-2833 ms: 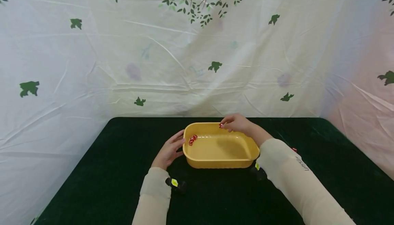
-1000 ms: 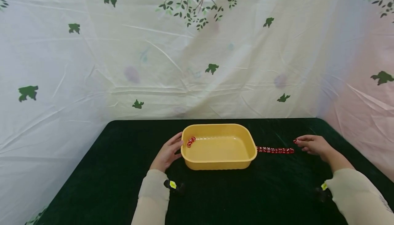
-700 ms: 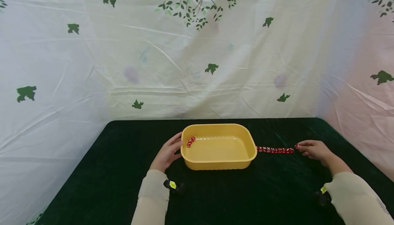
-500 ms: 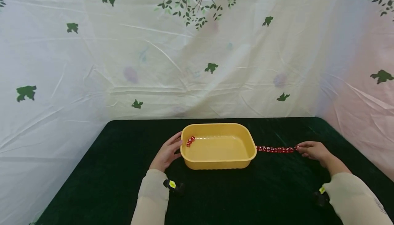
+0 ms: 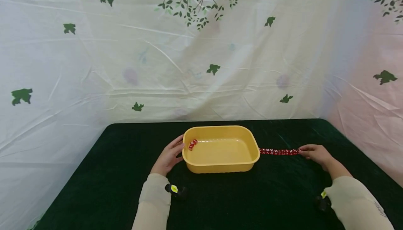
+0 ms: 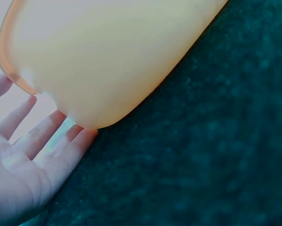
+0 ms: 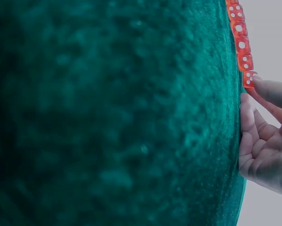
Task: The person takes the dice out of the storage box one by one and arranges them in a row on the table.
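A yellow plastic basin (image 5: 223,151) stands on the dark green cloth. My left hand (image 5: 168,156) touches its left end with outstretched fingers, which the left wrist view shows spread against the outer wall. Several red dice (image 5: 192,144) lie clustered at the left inside the basin. To the right of the basin runs a straight row of red dice (image 5: 278,151) with white pips. At the row's right end, my right hand (image 5: 318,153) pinches a red die (image 7: 248,79) between thumb and index finger. That die sits in line with the row; the other fingers are curled beneath.
The green-covered table (image 5: 220,202) stretches toward me and to both sides. Behind it hangs a pale curtain (image 5: 176,83) printed with leaves and birds. A black wrist camera (image 5: 179,192) is strapped to the left wrist.
My right hand has gone from above the basin to the row's right end, then lowered and shifted left, bringing the die against the row. My left hand has stayed at the basin.
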The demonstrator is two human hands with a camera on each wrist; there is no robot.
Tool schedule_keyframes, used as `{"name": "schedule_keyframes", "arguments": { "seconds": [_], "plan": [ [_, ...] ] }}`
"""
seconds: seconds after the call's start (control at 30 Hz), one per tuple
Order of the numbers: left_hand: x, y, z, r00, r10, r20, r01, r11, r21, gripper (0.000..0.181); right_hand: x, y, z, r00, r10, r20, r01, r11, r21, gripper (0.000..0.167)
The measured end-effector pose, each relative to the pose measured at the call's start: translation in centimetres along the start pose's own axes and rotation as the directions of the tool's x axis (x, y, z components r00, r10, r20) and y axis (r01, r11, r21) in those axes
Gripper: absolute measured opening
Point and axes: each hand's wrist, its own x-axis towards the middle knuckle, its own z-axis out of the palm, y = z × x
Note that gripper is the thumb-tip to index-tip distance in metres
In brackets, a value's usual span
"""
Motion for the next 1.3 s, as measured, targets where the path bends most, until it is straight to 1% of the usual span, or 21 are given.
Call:
{"name": "schedule_keyframes", "arguments": {
  "seconds": [0.13,0.33,0.57,0.77,0.87,1.07,1.3],
  "plan": [
    [0.0,0.1,0.0,1.000,0.001,0.013,-0.001,1.000,0.001,0.046,0.1,0.0,0.2,1.000,0.019,-0.016,-0.020,1.000,-0.009,0.037],
    [0.0,0.1,0.0,1.000,-0.001,0.005,0.001,1.000,-0.005,0.047,-0.1,-0.2,0.6,0.999,0.027,-0.029,-0.028,1.000,-0.007,0.037],
    [0.0,0.2,-0.1,1.000,0.001,-0.006,-0.001,1.000,-0.008,0.048,-0.1,-0.4,0.7,0.999,0.027,-0.021,-0.027,1.000,-0.003,0.041],
    [0.0,0.3,-0.1,1.000,-0.006,0.004,0.006,1.000,-0.008,0.047,0.0,-0.3,0.6,0.999,0.035,-0.010,-0.035,0.999,0.004,0.046],
    [0.1,0.2,0.0,1.000,-0.006,0.007,0.006,1.000,-0.004,0.048,-0.2,-0.3,0.4,0.999,0.041,0.012,-0.042,0.999,0.014,0.050],
    [0.2,0.1,0.0,1.000,-0.001,0.005,0.001,1.000,0.003,0.049,-0.1,-1.3,-0.5,0.995,0.078,0.056,-0.079,0.997,0.018,0.053],
    [0.1,0.1,-0.1,1.000,0.002,-0.004,-0.002,1.000,0.004,0.049,0.5,-3.2,-1.3,0.997,0.057,0.052,-0.056,0.998,-0.026,0.055]
  ]
}}
